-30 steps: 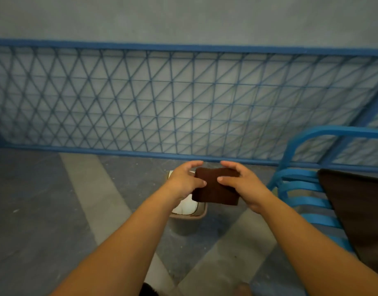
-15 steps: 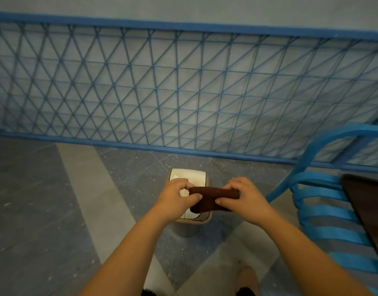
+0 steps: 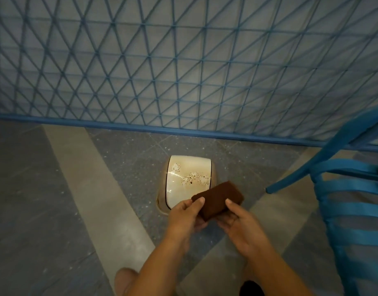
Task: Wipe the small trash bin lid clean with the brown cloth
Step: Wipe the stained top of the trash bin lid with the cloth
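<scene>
Lid (image 3: 189,178), formerly mostly hidden, now shows stains; both hands' fingers (image 3: 199,202) still grip the brown cloth (image 3: 218,198).

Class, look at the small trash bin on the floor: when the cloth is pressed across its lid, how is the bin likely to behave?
The small trash bin looks like light plastic on smooth floor, so it may slide under a sideways wipe. Its lid appears glossy and curved, so the brown cloth will probably glide. Neither hand steadies the bin yet.

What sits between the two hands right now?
In the head view, the folded brown cloth spans the gap, pinched by the left hand and right hand, above the near end of the stained trash bin lid.
</scene>
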